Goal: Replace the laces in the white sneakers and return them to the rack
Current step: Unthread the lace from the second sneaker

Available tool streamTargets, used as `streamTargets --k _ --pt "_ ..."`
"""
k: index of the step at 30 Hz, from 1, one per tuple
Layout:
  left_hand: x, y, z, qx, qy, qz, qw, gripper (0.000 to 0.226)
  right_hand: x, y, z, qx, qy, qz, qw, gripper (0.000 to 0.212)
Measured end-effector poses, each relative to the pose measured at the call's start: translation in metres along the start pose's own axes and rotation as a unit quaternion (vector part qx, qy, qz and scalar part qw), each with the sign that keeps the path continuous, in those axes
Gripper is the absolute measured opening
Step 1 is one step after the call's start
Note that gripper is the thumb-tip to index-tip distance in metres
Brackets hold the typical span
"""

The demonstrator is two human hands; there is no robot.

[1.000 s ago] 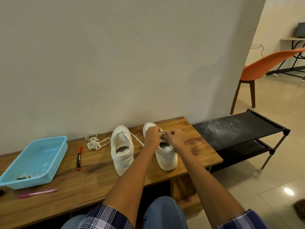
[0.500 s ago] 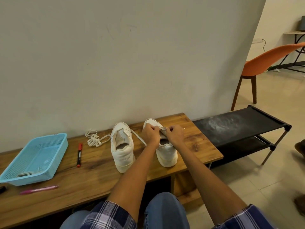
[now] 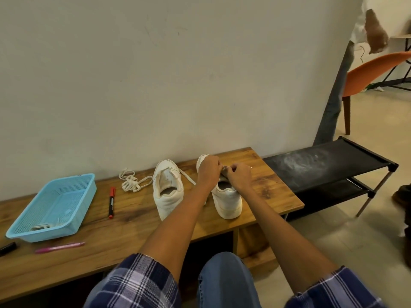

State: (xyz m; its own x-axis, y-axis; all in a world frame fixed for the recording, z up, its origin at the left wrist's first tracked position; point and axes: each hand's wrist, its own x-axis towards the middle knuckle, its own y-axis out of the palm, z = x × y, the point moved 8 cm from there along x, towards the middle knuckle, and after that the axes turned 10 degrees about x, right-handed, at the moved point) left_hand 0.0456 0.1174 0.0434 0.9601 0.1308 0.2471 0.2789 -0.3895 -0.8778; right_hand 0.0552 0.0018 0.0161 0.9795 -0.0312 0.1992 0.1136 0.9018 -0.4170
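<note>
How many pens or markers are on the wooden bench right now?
2 for certain: a red-capped marker between the blue basket and the left sneaker, and a pink pen in front of the basket. A dark object at the left edge is cut off.

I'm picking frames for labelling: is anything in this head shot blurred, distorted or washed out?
Head view: the hands and right sneaker are fairly sharp, though the lace at the fingers is too small to resolve; a passer-by's hand top right is motion-blurred; wide-angle bending tilts the table edge; lighting is soft, with a pale sheen on the black rack.
</note>
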Motion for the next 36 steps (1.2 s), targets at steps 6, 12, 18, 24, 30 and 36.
streamTargets --k 6,12,18,24,30,36 --pt "-0.019 0.013 0.037 -0.512 -0.346 -0.070 0.783 0.033 -0.003 -0.001 -0.001 0.017 0.023 -0.022 0.999 0.039" --pt "-0.003 -0.004 0.009 -0.191 -0.125 0.010 0.974 0.024 -0.003 0.001 -0.001 0.007 0.022 -0.020 1.000 0.039" --pt "0.001 -0.002 -0.008 0.078 0.013 0.055 0.995 0.025 -0.003 0.002 0.001 0.009 0.021 -0.019 1.000 0.026" --pt "-0.010 -0.003 0.001 -0.053 -0.069 -0.009 0.996 0.022 -0.005 0.000 0.001 0.023 0.018 -0.022 0.999 0.025" --pt "-0.008 -0.010 0.037 -0.540 -0.345 -0.107 0.761 0.030 -0.004 -0.002 -0.001 0.024 0.018 -0.034 0.999 0.024" --pt "0.001 0.003 -0.003 0.031 -0.021 0.042 0.998 0.022 -0.003 -0.001 0.000 0.024 0.021 -0.031 0.999 0.023"
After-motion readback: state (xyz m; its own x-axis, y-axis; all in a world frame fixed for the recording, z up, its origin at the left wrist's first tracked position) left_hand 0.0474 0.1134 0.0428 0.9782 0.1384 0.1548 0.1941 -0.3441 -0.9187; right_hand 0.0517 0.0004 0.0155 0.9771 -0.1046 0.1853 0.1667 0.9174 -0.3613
